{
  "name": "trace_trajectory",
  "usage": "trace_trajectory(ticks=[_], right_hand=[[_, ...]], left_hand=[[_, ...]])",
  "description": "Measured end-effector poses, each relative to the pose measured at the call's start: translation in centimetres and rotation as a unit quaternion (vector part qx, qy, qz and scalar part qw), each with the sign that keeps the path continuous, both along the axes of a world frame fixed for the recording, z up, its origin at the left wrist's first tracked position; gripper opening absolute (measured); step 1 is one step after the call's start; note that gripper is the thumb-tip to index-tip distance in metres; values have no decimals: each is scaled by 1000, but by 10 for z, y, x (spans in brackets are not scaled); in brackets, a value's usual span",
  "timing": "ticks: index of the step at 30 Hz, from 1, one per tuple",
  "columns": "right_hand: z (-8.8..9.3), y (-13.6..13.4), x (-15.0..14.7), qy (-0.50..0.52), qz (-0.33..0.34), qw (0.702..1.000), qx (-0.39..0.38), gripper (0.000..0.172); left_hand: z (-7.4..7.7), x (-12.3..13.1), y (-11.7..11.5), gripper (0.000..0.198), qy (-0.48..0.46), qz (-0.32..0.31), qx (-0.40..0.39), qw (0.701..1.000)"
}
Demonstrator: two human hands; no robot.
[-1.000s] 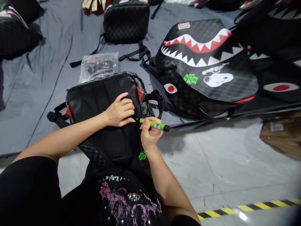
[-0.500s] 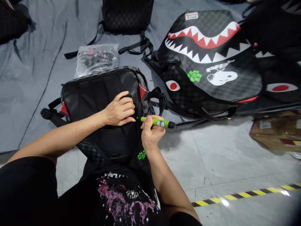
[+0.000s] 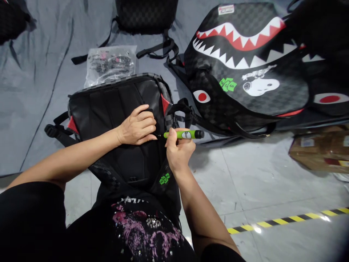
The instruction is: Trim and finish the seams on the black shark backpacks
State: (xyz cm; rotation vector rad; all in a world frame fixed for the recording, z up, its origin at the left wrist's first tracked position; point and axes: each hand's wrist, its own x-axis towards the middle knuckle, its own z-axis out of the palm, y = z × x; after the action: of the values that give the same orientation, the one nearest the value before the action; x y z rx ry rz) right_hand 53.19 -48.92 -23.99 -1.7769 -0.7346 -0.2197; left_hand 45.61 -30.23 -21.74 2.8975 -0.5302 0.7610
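Observation:
A black backpack [image 3: 113,116] with checkered trim and red corner patches lies back panel up, leaning toward my body. On that panel rests my left hand [image 3: 138,125], its fingers curled together on the black material and its thumb pointing right; what lies under the fingers is hidden. My right hand [image 3: 180,149] is closed around a green pen-like tool [image 3: 188,134] with a black end. The tool is held nearly level. Its thin tip points left, close to my left thumb, at the right part of the panel; whether it touches the panel I cannot tell.
Behind the backpack lies a clear plastic bag [image 3: 110,63] on the grey cloth [image 3: 32,94]. A shark-mouth backpack [image 3: 261,87] sits to the right, and another dark backpack [image 3: 145,16] at the back. A cardboard box [image 3: 316,149] and striped tape [image 3: 280,221] are on the floor.
My right hand has shifted slightly right and up, and the green tool is now closer to level. My left hand stays on the backpack. The view has moved a little.

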Motion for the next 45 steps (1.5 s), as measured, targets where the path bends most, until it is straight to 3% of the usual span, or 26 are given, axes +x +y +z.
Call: trace_trajectory(ticks=[15, 19, 24, 30, 34, 38, 42, 45], right_hand=[[14, -2, 5, 16, 28, 999, -33, 31], [15, -3, 5, 17, 22, 999, -34, 32], [15, -2, 5, 25, 42, 999, -19, 29], [12, -3, 4, 29, 42, 999, -19, 30], [9, -3, 6, 36, 66, 997, -1, 26], [7, -11, 5, 69, 54, 996, 30, 24], [1, -22, -18, 103, 72, 985, 117, 20], [-12, -20, -42, 51, 119, 984, 125, 30]], left_hand=[[-3, -1, 1, 31, -60, 4, 78, 995], [-1, -2, 0, 31, 6, 21, 51, 998], [-3, 0, 1, 30, -51, -4, 39, 998], [0, -2, -2, 33, -8, 7, 25, 1000], [15, 3, -4, 37, 7, 4, 82, 997], [44, 14, 17, 49, 34, -7, 140, 989], [70, 12, 45, 65, 31, 39, 127, 991], [84, -4, 41, 64, 44, 56, 153, 986]])
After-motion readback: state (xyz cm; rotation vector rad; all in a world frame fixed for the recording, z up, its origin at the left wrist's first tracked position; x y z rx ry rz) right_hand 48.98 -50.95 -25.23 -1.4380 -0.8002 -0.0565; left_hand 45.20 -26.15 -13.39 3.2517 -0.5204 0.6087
